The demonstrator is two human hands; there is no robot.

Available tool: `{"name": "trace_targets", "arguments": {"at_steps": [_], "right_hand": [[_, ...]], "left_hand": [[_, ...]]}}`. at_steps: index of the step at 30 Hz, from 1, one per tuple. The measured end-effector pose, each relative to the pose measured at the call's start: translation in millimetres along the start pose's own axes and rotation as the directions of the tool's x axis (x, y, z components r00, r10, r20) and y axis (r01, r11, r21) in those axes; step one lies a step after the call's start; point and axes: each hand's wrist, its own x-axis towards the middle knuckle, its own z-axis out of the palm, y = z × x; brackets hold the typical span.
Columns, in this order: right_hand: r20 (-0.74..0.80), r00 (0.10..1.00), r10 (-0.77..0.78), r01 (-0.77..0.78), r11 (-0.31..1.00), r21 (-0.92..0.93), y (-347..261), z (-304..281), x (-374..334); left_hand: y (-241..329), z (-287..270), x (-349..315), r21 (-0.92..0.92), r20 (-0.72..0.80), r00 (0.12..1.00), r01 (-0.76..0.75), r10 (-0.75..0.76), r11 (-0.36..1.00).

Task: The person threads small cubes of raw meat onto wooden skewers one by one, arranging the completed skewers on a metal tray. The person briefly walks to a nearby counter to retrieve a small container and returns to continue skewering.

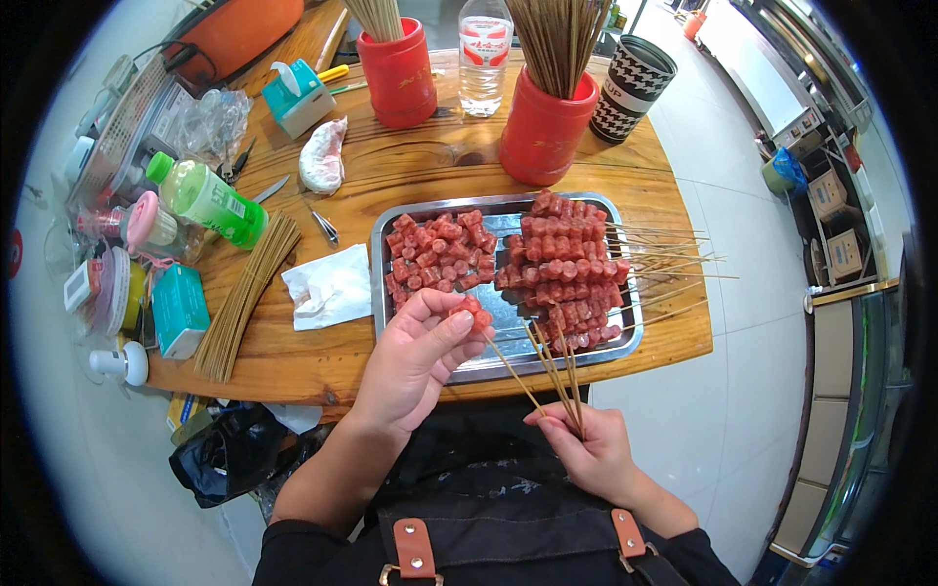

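Between the thumb and fingers of my left hand (pixel 425 342) are red sausage pieces (pixel 473 311), set on the tip of one skewer (pixel 513 371). My right hand (pixel 591 444) grips that skewer's lower end, along with several bare bamboo skewers (pixel 557 366) fanned upward. Both hands are at the near edge of a metal tray (pixel 500 227). Loose sausage pieces (pixel 440 249) lie heaped in its left half. Finished sausage skewers (pixel 567 264) are stacked in the right half, their sticks poking out over the right rim.
Left of the tray lie a white tissue (pixel 330 286), a bundle of skewers (pixel 249 293) and a green bottle (pixel 210 200). Two red skewer holders (pixel 399 83), a water bottle (pixel 484 59) and a patterned cup (pixel 630 90) stand behind it. The wooden table (pixel 430 166) ends near my apron.
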Motion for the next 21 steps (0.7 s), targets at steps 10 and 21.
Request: {"name": "trace_targets", "arguments": {"at_steps": [10, 21], "right_hand": [[0.027, 1.000, -0.009, 0.008, 0.999, 0.047, -3, 5, -6], [0.047, 0.999, -0.004, 0.004, 1.000, 0.004, -3, 12, -13]], "left_hand": [[3, 0, -8, 0.105, 0.120, 0.992, 0.026, -0.039, 0.994], [-11, 2, -22, 0.156, 0.081, 0.996, 0.032, -0.045, 0.987]]}}
